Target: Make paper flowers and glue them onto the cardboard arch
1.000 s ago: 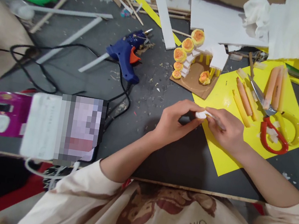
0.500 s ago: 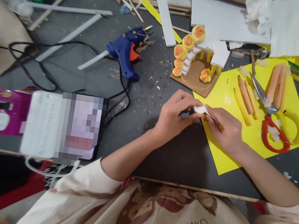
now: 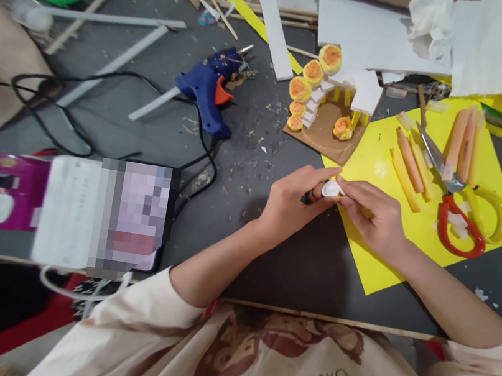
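Between the fingertips of both hands is a small white curled piece [image 3: 332, 189], perhaps paper; its exact kind I cannot make out. My left hand [image 3: 294, 197] pinches it from the left, and my right hand [image 3: 371, 218] grips its right side. Both hands are closed around it, partly hiding it. Just beyond them stands a small cardboard model [image 3: 326, 127] with white steps, yellow posts and several round yellow-and-orange paper flowers [image 3: 313, 71]. A yellow sheet [image 3: 374, 266] lies beneath and beside my right hand.
Red-and-yellow scissors [image 3: 462, 226] and rolled orange and yellow paper strips [image 3: 411, 158] lie on the sheet. A blue glue gun [image 3: 207, 87] with a black cord rests left, its metal tip pointing away. A phone [image 3: 143, 216] and white box [image 3: 69, 211] sit near the front edge.
My fingers have turned the white piece, so its rounded, curled face now shows more. My left fingers have shifted slightly around it. The model and tools stay put.
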Tool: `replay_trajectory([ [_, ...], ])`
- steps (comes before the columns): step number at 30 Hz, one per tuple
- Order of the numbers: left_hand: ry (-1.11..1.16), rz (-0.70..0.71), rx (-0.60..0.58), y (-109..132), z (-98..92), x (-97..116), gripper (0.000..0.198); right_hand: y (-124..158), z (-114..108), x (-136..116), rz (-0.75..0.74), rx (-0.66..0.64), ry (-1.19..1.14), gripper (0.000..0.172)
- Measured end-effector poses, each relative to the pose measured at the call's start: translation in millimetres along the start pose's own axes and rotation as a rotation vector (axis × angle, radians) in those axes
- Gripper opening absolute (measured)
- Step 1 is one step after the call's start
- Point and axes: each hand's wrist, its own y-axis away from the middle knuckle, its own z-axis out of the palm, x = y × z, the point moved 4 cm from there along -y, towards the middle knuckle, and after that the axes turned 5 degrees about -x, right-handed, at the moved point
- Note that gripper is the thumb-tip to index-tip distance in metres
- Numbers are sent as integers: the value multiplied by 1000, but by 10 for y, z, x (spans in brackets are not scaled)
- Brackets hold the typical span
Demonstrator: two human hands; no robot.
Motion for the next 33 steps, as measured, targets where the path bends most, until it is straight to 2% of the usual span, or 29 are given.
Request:
replay_trajectory([
  [6,-24,70,-18,28,31,63,28,-8,5,47,177,33,-143,17],
  [9,-82,68,-37,37,46,83,24,-23,-3,73,272,33,-220,22],
  [14,-106,124,-68,35,65,106,38,-14,-11,151,438,65,-366,28],
  [17,-91,138,-52,33,58,104,36,10,4,182,507,76,-464,28],
  [22,-77,119,-51,18,36,101,28,13,-32,141,414,98,-284,19],
  [26,-66,98,-68,-4,14,96,24,7,-68,124,356,127,-201,21],
  [29,-42,80,-85,-16,10,94,22,-9,-82,114,301,116,-132,15],
  [33,7,35,-132,-22,31,100,16,-15,-91,93,143,122,-43,10],
])
